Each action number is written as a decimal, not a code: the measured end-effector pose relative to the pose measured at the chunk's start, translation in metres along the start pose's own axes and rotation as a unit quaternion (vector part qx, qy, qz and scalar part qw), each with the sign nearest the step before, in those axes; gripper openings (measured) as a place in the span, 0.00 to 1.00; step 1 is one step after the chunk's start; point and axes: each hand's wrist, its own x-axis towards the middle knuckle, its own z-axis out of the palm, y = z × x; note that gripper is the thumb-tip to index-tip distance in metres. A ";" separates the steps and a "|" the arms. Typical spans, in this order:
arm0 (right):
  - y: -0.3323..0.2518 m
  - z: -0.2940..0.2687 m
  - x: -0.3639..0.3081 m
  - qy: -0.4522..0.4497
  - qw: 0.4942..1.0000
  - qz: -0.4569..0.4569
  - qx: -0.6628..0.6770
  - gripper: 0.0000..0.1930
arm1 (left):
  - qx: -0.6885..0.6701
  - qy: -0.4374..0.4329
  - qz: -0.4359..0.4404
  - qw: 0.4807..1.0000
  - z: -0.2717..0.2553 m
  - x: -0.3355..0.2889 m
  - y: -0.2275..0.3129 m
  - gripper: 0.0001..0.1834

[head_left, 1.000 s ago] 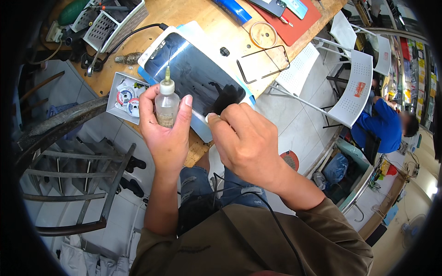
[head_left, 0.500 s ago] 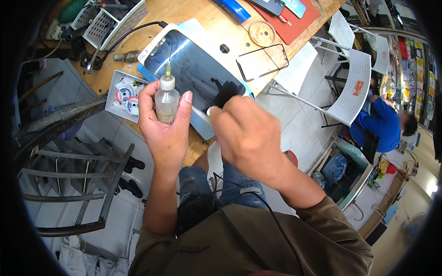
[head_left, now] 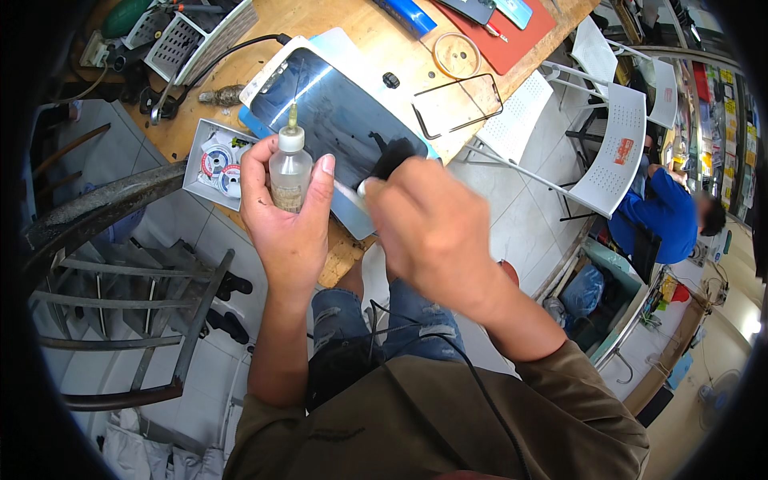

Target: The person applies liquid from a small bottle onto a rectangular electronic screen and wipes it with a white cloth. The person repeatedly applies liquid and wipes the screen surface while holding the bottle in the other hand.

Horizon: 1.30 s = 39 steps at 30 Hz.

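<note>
My left hand [head_left: 286, 216] is closed around a small clear plastic bottle [head_left: 290, 172] with a white cap and a thin needle tip, held upright. Behind it, a dark glossy screen [head_left: 328, 120], streaked and smudged, lies on a flat white plate [head_left: 390, 90] with blue edges. My right hand [head_left: 432, 224] is closed over the screen's near right end and blurred by motion. A small white end shows at its fingers, but the rest of what it grips is hidden. Beside the fingers a dark patch, perhaps a reflection, covers part of the screen.
Left of the screen is a white box [head_left: 196, 172] with small spools. A black thin frame [head_left: 456, 104], a clear ring [head_left: 456, 56] and a red mat [head_left: 528, 36] with phones lie rightward. White chairs [head_left: 620, 152] and a person in blue [head_left: 660, 216] are farther right.
My right hand has shifted slightly while staying closed over the screen's near end. My left hand keeps the bottle in nearly the same place.
</note>
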 end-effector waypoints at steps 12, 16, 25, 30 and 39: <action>0.020 -0.004 0.005 0.024 0.999 0.010 -0.036 0.11 | 0.015 0.008 0.000 1.000 -0.002 0.000 0.000 0.25; 0.012 -0.007 0.003 0.003 1.000 -0.004 -0.005 0.11 | 0.018 0.005 0.007 1.000 -0.001 0.000 0.000 0.24; 0.025 -0.006 0.012 0.019 0.999 0.039 -0.004 0.08 | 0.015 0.008 0.000 1.000 -0.002 -0.001 -0.003 0.24; 0.008 0.007 0.022 -0.014 0.996 -0.061 0.058 0.10 | -0.026 0.012 -0.005 1.000 0.002 -0.001 -0.002 0.23; 0.011 0.008 0.032 -0.028 0.996 -0.068 0.059 0.11 | -0.025 0.040 0.033 0.998 -0.001 0.007 -0.005 0.23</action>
